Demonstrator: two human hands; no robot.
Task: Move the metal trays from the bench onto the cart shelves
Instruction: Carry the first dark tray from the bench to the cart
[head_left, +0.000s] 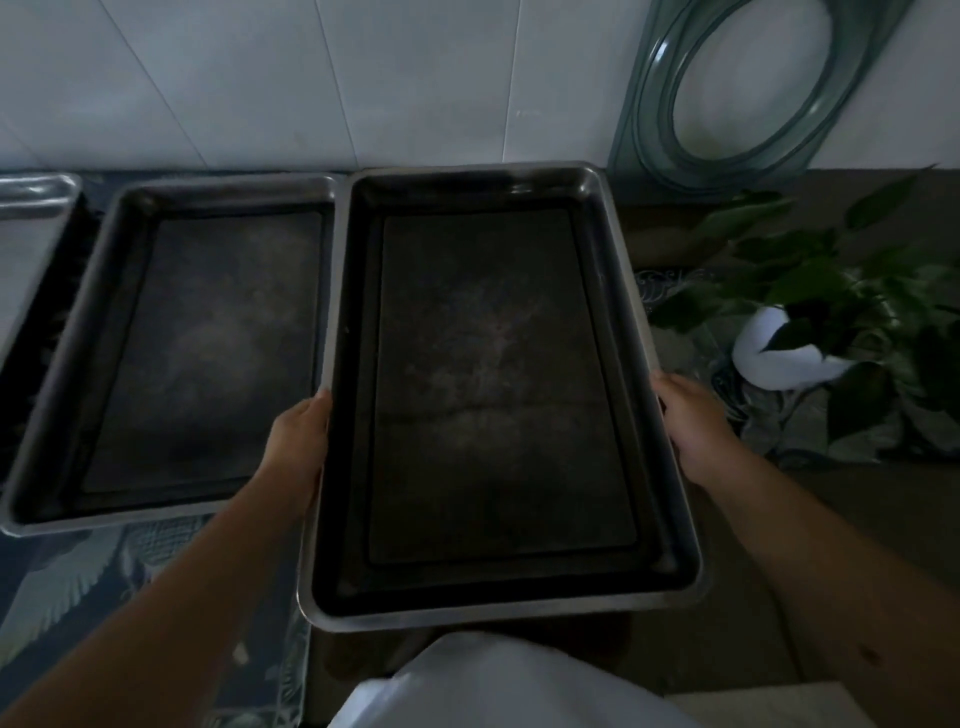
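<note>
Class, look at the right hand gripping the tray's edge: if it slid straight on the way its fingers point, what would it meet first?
The right hand points up the right rim of the held tray toward the wall. Nothing shows along that rim; the greenish oval frame leaning on the wall seems next, though depth is unclear.

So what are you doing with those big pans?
A person is holding one metal tray by its long sides, the left hand on one edge and the right hand on the other. It overlaps the rim of a second tray lying beside it on the patterned bench cover. Part of a third tray shows at the far left. A potted plant sits to the right. No cart is in view.
</note>
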